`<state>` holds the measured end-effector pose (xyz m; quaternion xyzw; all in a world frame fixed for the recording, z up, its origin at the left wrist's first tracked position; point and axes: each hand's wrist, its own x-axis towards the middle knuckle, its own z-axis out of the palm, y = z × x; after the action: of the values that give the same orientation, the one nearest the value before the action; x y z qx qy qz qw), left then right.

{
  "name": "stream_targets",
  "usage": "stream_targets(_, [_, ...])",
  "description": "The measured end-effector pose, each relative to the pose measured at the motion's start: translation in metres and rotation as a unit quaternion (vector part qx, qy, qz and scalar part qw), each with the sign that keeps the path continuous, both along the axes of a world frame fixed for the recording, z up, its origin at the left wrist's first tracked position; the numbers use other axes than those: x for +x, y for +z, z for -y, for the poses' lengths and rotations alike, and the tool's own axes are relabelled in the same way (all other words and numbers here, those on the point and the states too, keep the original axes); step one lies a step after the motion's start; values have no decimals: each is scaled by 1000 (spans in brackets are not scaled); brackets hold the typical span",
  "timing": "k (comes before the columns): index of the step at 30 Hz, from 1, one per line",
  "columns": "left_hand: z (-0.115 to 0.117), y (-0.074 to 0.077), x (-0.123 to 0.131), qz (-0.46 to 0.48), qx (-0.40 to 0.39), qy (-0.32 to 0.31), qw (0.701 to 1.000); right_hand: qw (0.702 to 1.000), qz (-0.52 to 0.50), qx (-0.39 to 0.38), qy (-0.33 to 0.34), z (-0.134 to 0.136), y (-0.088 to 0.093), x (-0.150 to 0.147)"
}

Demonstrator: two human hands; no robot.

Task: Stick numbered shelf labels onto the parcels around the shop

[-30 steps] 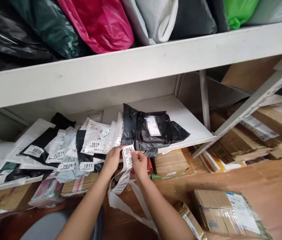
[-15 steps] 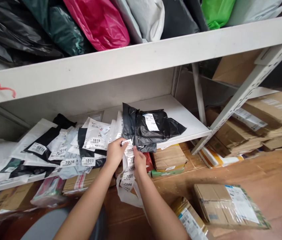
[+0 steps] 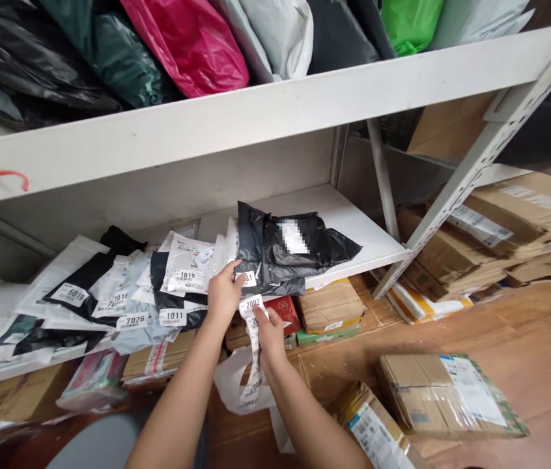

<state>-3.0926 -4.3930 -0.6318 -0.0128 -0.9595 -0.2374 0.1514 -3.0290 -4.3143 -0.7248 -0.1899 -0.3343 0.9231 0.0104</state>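
Note:
My left hand (image 3: 223, 293) presses a small white numbered sticker (image 3: 248, 279) onto the front edge of a black plastic parcel bag (image 3: 285, 254) that lies on the lower white shelf (image 3: 353, 225). Its fingers are closed around the bag's edge. My right hand (image 3: 269, 332) sits just below and pinches a long white strip of numbered labels (image 3: 254, 326), whose top label reads 2002. The strip hangs down between my forearms.
Left of the black bag lie several flat parcels with number stickers (image 3: 172, 316). Coloured bags fill the upper shelf (image 3: 256, 111). Cardboard boxes (image 3: 446, 397) lie on the wooden floor and under the shelf. A slanted metal brace (image 3: 451, 208) stands to the right.
One label has left the strip and now sits on the black bag under my left hand. My right hand has drawn the strip downwards, away from the bag.

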Motion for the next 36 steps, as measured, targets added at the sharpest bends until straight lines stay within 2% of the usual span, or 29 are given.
stream_targets(3, [-16,15,16,-35,-146,41,988,998,-16,7,-64,-8,-5,4])
stream_targets(5, [-34,22,19,-74,-209,36,974,993,-59,25,-95,-24,-6,0])
stream_targets(6, [-43,24,16,-65,-210,19,975,991,-82,35,-104,-34,-6,-3])
stream_targets(8, [-61,24,0,15,-171,-15,985,986,-119,46,-108,-56,-5,-12])
stream_targets(10, [-73,19,-23,97,-126,-18,987,983,-142,49,-105,-78,-4,-21])
stream_targets(13, [-76,11,-54,128,-98,-7,987,984,-155,49,-67,-100,-6,-34])
stream_targets(16, [-69,5,-65,143,-83,-30,986,985,-159,67,-14,-111,-9,-42])
stream_targets(18, [-64,2,-64,142,-75,-40,986,983,-160,87,2,-113,-9,-45])
stream_targets(22, [-65,1,-51,97,-66,-20,993,981,-148,125,-29,-109,-7,-50])
stream_targets(28, [-68,-4,-38,2,-90,12,996,972,-117,197,-49,-85,-9,-73])
stream_targets(33, [-54,-7,-40,29,22,-27,999,953,-74,278,-95,-74,-4,-86])
stream_targets(36, [-51,-7,-39,37,27,-76,996,936,-38,321,-136,-75,1,-86])
